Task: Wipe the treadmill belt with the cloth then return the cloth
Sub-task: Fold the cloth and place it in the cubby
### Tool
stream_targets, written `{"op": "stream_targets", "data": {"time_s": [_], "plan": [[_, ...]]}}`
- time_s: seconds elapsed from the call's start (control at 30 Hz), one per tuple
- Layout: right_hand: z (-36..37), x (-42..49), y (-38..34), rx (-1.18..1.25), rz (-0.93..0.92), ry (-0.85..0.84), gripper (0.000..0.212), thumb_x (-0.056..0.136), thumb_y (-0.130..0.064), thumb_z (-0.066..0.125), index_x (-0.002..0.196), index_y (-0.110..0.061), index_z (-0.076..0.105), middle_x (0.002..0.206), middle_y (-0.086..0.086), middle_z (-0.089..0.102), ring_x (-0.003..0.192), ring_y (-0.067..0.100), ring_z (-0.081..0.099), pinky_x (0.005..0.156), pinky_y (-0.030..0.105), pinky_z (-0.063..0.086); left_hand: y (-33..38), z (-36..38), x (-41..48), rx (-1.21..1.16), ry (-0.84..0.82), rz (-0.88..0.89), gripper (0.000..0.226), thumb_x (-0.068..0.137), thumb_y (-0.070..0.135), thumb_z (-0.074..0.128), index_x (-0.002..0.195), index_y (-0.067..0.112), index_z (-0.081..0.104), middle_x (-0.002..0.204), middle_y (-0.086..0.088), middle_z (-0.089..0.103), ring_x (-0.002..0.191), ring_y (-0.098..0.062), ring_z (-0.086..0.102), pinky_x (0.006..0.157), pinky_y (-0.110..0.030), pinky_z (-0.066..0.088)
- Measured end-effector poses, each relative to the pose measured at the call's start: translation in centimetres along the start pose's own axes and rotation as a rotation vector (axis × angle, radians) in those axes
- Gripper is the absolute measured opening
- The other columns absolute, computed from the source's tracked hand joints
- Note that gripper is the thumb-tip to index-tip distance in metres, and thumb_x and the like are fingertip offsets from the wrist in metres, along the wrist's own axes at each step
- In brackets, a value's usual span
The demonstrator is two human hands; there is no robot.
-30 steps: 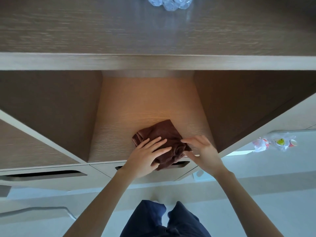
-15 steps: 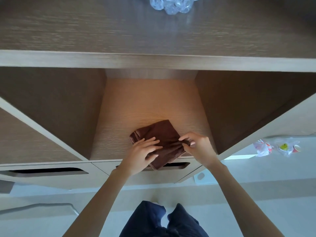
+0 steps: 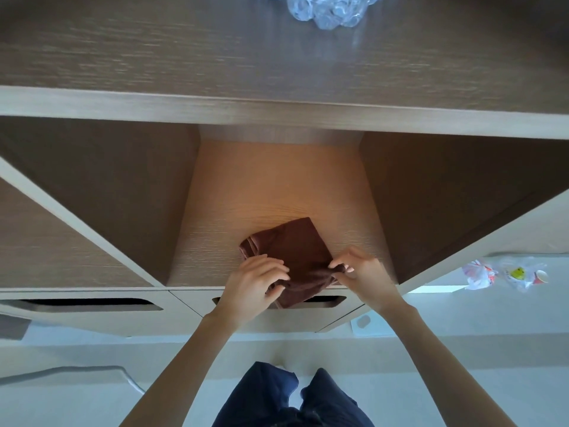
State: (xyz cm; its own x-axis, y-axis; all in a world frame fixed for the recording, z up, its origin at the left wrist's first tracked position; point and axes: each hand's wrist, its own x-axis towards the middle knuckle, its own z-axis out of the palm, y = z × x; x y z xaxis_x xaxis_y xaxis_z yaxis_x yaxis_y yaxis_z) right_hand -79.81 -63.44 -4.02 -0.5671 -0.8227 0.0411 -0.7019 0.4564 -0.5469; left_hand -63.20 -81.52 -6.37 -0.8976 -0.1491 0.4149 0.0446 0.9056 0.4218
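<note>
While your left hand (image 3: 254, 283) and right hand (image 3: 363, 274) pinch the cloth (image 3: 292, 251) at the shelf's (image 3: 277, 186) 6 o'clock edge, I cannot tell whether wiping is done.

Warm glow inside shelf (image 3: 277, 186); cool daylight on floor (image 3: 462, 349); wide-angle edge distortion.

One brown cloth (image 3: 289, 257) at centre, on the floor of one open shelf compartment (image 3: 277, 192). Two hands on it: left hand (image 3: 252, 285) at seven o'clock of the cloth, right hand (image 3: 363, 274) at four. Two handle slots below, one (image 3: 83, 304) at eight o'clock, one (image 3: 326, 302) partly covered. One crumpled clear plastic (image 3: 326, 10) at twelve, two small packets (image 3: 505, 274) at three.
</note>
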Motion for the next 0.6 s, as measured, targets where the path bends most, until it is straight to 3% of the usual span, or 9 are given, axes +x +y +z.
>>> {"op": "stream_targets", "data": {"time_s": [0.1, 0.23, 0.37, 0.43, 0.5, 0.6], "plan": [[-0.2, -0.3, 0.3, -0.009, -0.031, 0.062, 0.015, 0.076, 0.001, 0.071, 0.084, -0.011, 0.072, 0.089, 0.001, 0.064, 0.069, 0.018, 0.064, 0.060, 0.035, 0.056, 0.1, -1.1, 0.3, -0.028, 0.060, -0.034, 0.006, 0.077, 0.019, 0.069, 0.080, 0.016, 0.073, 0.086, 0.007, 0.072, 0.087, -0.008, 0.068, 0.078, -0.026, 0.054], [0.7, -0.6, 0.7, -0.138, 0.076, -0.073, 0.019, 0.082, -0.006, 0.064, 0.090, -0.021, 0.072, 0.100, -0.007, 0.060, 0.090, 0.013, 0.058, 0.067, 0.025, 0.048, 0.1, -0.9, -0.4, -0.041, -0.122, -0.114, 0.010, 0.070, 0.016, 0.079, 0.077, 0.013, 0.072, 0.085, 0.004, 0.070, 0.078, -0.013, 0.067, 0.057, -0.030, 0.056], [0.4, -0.2, 0.4, -0.114, -0.045, -0.038, 0.013, 0.078, -0.023, 0.073, 0.091, -0.027, 0.073, 0.103, -0.013, 0.059, 0.105, 0.012, 0.046, 0.073, 0.023, 0.044, -0.2, -0.5, -1.0, -0.065, -0.103, -0.081, 0.016, 0.074, 0.008, 0.073, 0.090, 0.012, 0.071, 0.093, 0.002, 0.068, 0.094, -0.014, 0.063, 0.070, -0.028, 0.055], [0.4, 0.1, -0.2, -0.039, -0.115, -0.042, 0.024, 0.071, -0.029, 0.079, 0.093, -0.028, 0.072, 0.106, -0.012, 0.059, 0.104, 0.013, 0.047, 0.076, 0.025, 0.045, -0.1, -0.6, -0.8, -0.036, -0.068, -0.073, 0.022, 0.075, 0.010, 0.073, 0.096, 0.014, 0.070, 0.098, 0.006, 0.067, 0.097, -0.012, 0.060, 0.075, -0.024, 0.052], [1.0, 0.5, -0.9, -0.065, -0.156, -0.123, 0.030, 0.068, -0.032, 0.080, 0.096, -0.026, 0.070, 0.107, -0.008, 0.058, 0.104, 0.015, 0.049, 0.079, 0.029, 0.046, 0.2, -0.7, -0.4, -0.001, -0.069, -0.056, 0.022, 0.069, 0.013, 0.076, 0.090, 0.015, 0.069, 0.097, 0.006, 0.066, 0.094, -0.013, 0.061, 0.073, -0.027, 0.052], [1.8, 1.0, -1.0, -0.063, -0.164, -0.187, 0.020, 0.072, -0.023, 0.078, 0.091, -0.021, 0.073, 0.104, -0.003, 0.059, 0.102, 0.016, 0.051, 0.086, 0.033, 0.045, 0.5, -0.5, -0.5, 0.014, -0.034, 0.025, 0.016, 0.064, 0.011, 0.079, 0.073, 0.014, 0.066, 0.083, 0.006, 0.067, 0.081, -0.015, 0.063, 0.066, -0.028, 0.050]]}}
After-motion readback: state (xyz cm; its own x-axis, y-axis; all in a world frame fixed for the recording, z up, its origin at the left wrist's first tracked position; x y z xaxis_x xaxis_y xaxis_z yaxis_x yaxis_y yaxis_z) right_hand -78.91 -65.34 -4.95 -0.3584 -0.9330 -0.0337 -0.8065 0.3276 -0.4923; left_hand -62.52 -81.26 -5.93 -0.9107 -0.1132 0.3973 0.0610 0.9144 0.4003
